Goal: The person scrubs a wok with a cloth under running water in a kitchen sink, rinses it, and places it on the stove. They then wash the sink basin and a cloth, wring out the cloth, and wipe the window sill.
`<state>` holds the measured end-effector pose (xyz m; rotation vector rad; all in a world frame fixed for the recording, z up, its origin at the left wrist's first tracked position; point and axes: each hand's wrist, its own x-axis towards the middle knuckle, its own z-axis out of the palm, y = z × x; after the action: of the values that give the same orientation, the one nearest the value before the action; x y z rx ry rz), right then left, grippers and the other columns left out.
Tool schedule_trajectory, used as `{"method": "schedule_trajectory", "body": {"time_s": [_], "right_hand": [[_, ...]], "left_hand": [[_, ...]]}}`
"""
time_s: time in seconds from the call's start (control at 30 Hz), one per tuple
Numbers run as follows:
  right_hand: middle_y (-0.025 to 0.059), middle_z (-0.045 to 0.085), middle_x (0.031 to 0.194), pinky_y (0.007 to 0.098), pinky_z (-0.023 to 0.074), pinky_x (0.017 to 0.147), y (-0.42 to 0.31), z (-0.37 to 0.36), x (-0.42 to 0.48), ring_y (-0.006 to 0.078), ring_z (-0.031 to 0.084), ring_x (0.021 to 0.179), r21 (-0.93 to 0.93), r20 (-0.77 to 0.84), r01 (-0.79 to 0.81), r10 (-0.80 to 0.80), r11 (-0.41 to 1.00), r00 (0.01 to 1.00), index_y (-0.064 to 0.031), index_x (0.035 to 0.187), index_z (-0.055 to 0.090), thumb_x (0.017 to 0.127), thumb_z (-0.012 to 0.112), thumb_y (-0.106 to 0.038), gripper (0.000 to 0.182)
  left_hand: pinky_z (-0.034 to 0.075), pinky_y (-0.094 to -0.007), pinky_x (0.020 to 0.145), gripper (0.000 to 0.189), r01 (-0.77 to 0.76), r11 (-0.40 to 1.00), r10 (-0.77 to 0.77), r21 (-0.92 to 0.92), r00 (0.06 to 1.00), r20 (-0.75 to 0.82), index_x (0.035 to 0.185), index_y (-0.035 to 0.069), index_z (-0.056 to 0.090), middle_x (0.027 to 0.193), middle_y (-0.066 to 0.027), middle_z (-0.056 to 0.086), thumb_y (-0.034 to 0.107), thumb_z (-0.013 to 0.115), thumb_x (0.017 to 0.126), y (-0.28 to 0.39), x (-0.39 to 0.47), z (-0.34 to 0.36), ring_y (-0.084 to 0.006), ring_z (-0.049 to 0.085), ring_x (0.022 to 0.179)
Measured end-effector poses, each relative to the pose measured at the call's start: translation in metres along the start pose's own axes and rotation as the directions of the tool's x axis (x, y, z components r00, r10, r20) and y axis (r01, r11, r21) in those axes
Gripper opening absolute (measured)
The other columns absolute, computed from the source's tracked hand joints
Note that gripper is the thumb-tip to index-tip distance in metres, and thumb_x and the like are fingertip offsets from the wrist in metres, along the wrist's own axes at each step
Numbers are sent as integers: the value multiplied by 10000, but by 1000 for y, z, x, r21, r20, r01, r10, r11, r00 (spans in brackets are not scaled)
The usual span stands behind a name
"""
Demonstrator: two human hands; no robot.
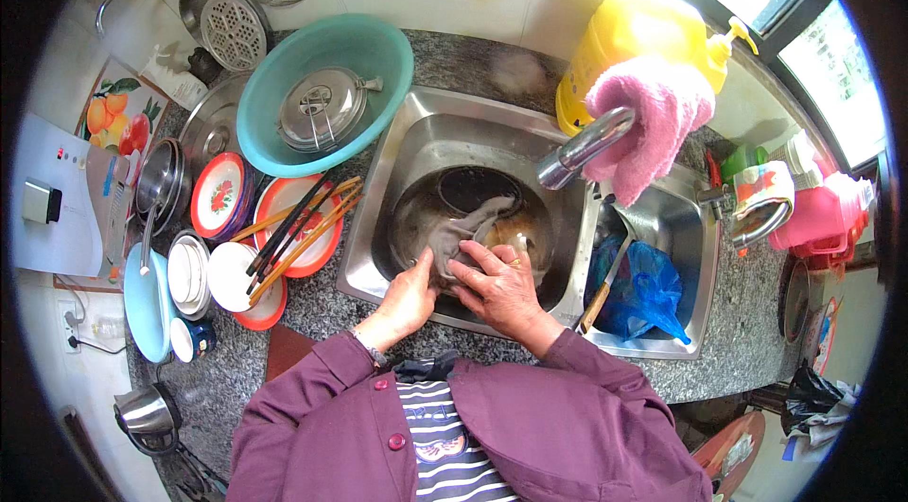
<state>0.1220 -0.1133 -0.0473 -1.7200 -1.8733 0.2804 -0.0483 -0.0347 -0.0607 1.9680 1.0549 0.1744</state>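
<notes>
In the large basin of the steel sink (425, 101), a wet grey cloth (461, 236) lies bunched above a wide round pan (404, 218) with murky brown liquid in it. My left hand (406, 297) grips the cloth's near left side, its thumb pointing up along it. From the right, my right hand (500, 285) presses its fingers onto the same cloth. Past the cloth shows a dark oval area (479, 190); whether it is part of the pan or a separate thing is unclear. My fingertips are partly hidden by the cloth.
A faucet (589, 147) draped with a pink towel (645, 119) overhangs the sink. The small basin holds a blue plastic bag (642, 289) and a wooden-handled knife (603, 289). Leftward stand a teal basin (394, 76), red-rimmed plates (330, 232) and chopsticks (284, 236). A yellow jug (631, 19) stands behind.
</notes>
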Motion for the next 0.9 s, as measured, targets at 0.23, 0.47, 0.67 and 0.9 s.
{"method": "schedule_trajectory", "body": {"time_s": [0.23, 0.47, 0.67, 0.9], "right_hand": [[140, 602, 1062, 448, 403, 915, 112, 50, 10, 358, 541, 1035, 258, -193, -381, 434, 888, 880, -60, 1044, 610, 784, 619, -229, 311], [261, 595, 1062, 428, 449, 876, 164, 68, 22, 399, 566, 1012, 281, -174, -660, 714, 696, 679, 4, 1107, 569, 838, 547, -258, 376], [260, 608, 1045, 421, 454, 868, 165, 66, 17, 391, 585, 998, 258, -198, -669, 716, 696, 669, 18, 1105, 562, 838, 541, -260, 386], [192, 624, 988, 357, 457, 848, 137, 48, 7, 319, 607, 949, 393, -167, -537, 633, 746, 756, -8, 1016, 570, 769, 581, -111, 267]], "left_hand": [[469, -475, 699, 827, -68, 996, 59, 49, 986, 159, 1455, 165, 126, 832, -272, 603, -40, 541, 769, 14, -7, 1, -430, 605, 809], [474, -483, 708, 811, -137, 982, 123, 134, 987, 107, 1450, 105, 115, 843, -257, 604, -2, 568, 786, 12, -20, -2, -416, 607, 806], [504, -361, 660, 727, -97, 992, 69, -76, 951, -301, 1332, 62, 215, 1031, -184, 413, -30, 635, 747, -16, -30, 13, -288, 534, 603], [500, -265, 433, 659, 548, 213, -305, -809, 824, 477, 1312, 137, 225, 1036, -79, 491, 33, 636, 807, -29, -7, -17, -181, 587, 594]]}}
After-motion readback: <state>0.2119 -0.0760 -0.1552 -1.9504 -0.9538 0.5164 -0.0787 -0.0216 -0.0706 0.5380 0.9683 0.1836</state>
